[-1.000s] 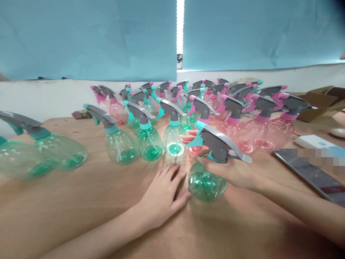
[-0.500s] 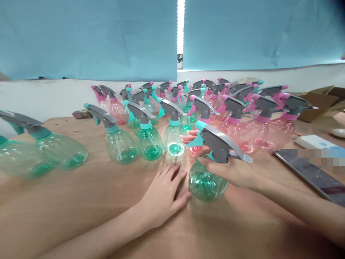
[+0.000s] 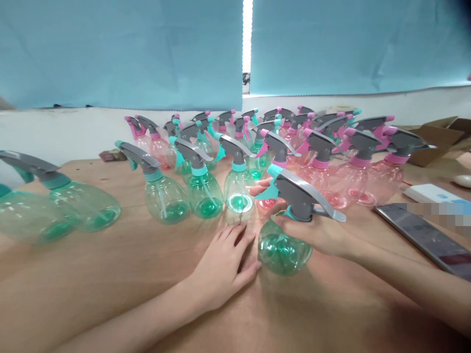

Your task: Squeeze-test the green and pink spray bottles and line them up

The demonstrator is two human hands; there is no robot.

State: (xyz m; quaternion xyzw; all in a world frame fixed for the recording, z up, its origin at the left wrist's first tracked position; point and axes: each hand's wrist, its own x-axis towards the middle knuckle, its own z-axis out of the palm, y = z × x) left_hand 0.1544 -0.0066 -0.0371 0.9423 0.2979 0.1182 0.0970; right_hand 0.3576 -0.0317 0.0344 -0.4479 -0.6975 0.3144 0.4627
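A clear green spray bottle [image 3: 284, 250] with a grey and turquoise trigger head is in my right hand [image 3: 312, 233], gripped around the neck. It leans slightly, and its nozzle points away to the upper left. My left hand [image 3: 224, 267] lies on the wooden table [image 3: 154, 289] just left of that bottle, fingers stretched out and nothing in them. Beyond my fingertips stands a green spray bottle [image 3: 239, 189], with another green spray bottle [image 3: 205, 193] beside it. A pink spray bottle behind my right hand is partly hidden by the fingers.
Several pink spray bottles [image 3: 319, 179] and green ones crowd the back of the table. More green spray bottles [image 3: 84, 206] stand at the left. On the right lie a phone [image 3: 423, 240], a white box [image 3: 430, 192] and an open cardboard box [image 3: 430, 144]. Blue blinds [image 3: 121, 54] hang behind.
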